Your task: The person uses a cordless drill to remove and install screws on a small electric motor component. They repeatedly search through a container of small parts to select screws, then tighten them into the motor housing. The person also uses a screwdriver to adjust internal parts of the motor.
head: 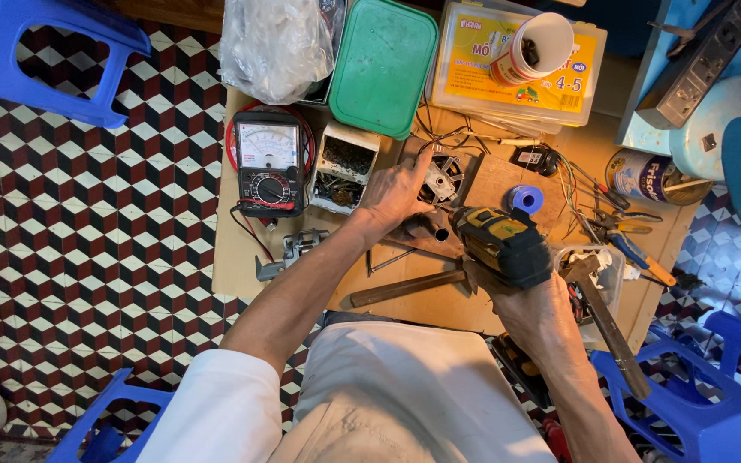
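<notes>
Looking down from the head camera, the right hand [532, 310] is clenched around the grip of a yellow-and-black power drill [497, 243], its nose aimed leftward at a small metal motor housing [441, 178] that sits on a wooden board [495, 182]. The left hand [398, 190] is pressed over the near side of that housing, fingers spread and curled on it, apparently to keep it from turning or sliding under the drill; whether it fully grips the piece cannot be told.

Just beyond the left hand stands an open cardboard box of small parts [344, 168], and further left an analog multimeter [269, 163] with red leads. Beyond both hands lie a green plastic lid [382, 67], a clear plastic bag [274, 45] and a yellow-labelled case [516, 69]. Just past the drill is a blue tape roll [526, 199]. Near the right hand, pliers with blue handles [636, 249] lie within reach, and a hammer [413, 286] rests on the tabletop [237, 257] between the forearms. Blue plastic stools [696, 403] stand on the chequered floor around.
</notes>
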